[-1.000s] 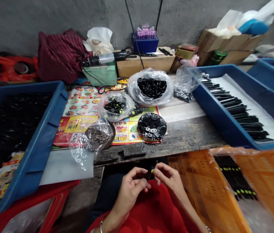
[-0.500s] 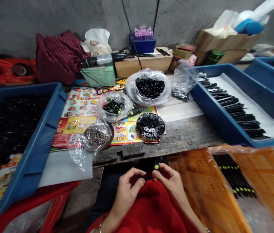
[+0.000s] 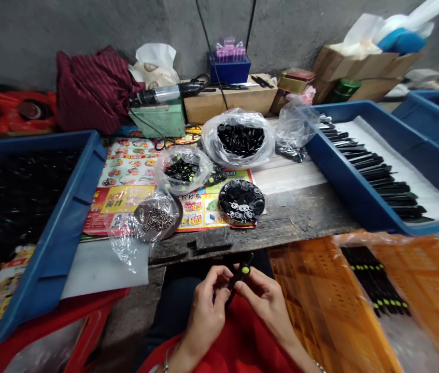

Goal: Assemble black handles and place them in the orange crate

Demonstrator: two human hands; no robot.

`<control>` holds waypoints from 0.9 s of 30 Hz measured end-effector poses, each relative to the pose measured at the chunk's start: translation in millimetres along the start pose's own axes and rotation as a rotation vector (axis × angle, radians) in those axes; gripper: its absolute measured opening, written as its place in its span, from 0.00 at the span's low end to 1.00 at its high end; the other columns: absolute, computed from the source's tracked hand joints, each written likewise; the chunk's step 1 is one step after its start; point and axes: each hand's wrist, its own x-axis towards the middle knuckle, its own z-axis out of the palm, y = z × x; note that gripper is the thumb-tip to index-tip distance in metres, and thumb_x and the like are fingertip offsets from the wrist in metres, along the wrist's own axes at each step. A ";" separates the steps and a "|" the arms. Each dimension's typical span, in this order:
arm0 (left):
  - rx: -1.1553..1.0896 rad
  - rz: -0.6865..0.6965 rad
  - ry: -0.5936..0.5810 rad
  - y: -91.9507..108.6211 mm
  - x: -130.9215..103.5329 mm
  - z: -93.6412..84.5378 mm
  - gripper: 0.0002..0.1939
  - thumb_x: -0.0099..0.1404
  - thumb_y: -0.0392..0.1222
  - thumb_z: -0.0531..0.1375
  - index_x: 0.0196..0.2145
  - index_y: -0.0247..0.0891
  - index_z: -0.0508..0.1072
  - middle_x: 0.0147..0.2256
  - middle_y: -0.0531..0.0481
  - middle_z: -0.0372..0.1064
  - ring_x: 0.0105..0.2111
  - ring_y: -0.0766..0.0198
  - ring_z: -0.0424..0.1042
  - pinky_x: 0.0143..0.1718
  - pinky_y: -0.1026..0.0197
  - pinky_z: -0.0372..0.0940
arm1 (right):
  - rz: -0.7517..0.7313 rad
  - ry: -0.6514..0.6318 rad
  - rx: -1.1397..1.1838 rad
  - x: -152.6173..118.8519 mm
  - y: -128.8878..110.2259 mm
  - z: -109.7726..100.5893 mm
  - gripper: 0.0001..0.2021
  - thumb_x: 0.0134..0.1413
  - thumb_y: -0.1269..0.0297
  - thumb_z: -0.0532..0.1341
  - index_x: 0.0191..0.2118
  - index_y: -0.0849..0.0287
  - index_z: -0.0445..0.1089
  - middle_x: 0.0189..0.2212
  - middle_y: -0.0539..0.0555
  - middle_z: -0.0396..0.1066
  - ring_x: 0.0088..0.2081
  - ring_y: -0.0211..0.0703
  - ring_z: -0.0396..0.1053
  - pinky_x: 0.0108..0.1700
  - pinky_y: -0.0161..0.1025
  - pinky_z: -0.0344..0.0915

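Observation:
Over my lap, a slim black part with a yellow-green round button (image 3: 245,270) near its upper end stands tilted between my hands. My left hand (image 3: 209,303) pinches its lower end between thumb and fingers. My right hand (image 3: 261,294) grips it just below the button; fingers hide part of it. Before them on the bench are a bowl of black and silver discs with face-like cutouts (image 3: 241,202), a plastic-lined dish of small metal screws or rivets (image 3: 156,219), a bag of black parts with green dots (image 3: 182,171) and a bag of glossy black pieces (image 3: 240,140).
At left stands a blue bin (image 3: 67,207) of black parts; at right, a blue tray (image 3: 370,191) with a row of black blade-like pieces. Below it, an orange crate (image 3: 305,290) holds green-dotted black strips (image 3: 377,280). An electric screwdriver-like tool (image 3: 167,94) lies at the back.
My hands have drawn closer together. The black part has shifted slightly left and shows more of its length, and my left fingers have closed on its lower end.

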 end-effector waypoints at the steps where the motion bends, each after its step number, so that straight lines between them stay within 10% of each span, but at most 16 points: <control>1: 0.002 0.007 0.000 0.5 0.4 -1.2 0.11 0.62 0.31 0.52 0.40 0.40 0.68 0.37 0.49 0.69 0.37 0.61 0.70 0.38 0.64 0.64 | -0.016 -0.011 -0.014 0.4 -0.6 -0.6 0.13 0.58 0.60 0.62 0.46 0.58 0.76 0.33 0.55 0.73 0.41 0.50 0.71 0.41 0.37 0.68; 9: -0.145 -0.087 -0.121 14.7 6.7 -16.1 0.09 0.59 0.32 0.55 0.39 0.39 0.64 0.32 0.53 0.63 0.33 0.66 0.64 0.36 0.65 0.61 | -0.024 -0.083 -0.034 4.2 -3.0 -14.6 0.12 0.54 0.58 0.65 0.42 0.57 0.78 0.30 0.55 0.73 0.39 0.49 0.71 0.39 0.37 0.68; 15: -0.469 -0.281 -0.301 17.4 6.8 -15.8 0.19 0.53 0.40 0.66 0.38 0.38 0.60 0.30 0.54 0.65 0.28 0.71 0.60 0.29 0.69 0.55 | 0.196 -0.224 0.383 9.5 0.1 -28.9 0.18 0.49 0.54 0.69 0.46 0.54 0.76 0.35 0.54 0.77 0.38 0.48 0.74 0.46 0.41 0.68; 27: -0.595 -0.326 -0.194 9.4 1.2 1.7 0.24 0.47 0.41 0.72 0.36 0.37 0.62 0.31 0.53 0.69 0.29 0.71 0.64 0.29 0.71 0.58 | 0.165 -0.137 0.543 9.9 13.6 -14.9 0.15 0.50 0.54 0.69 0.41 0.57 0.77 0.28 0.54 0.76 0.32 0.45 0.73 0.38 0.39 0.69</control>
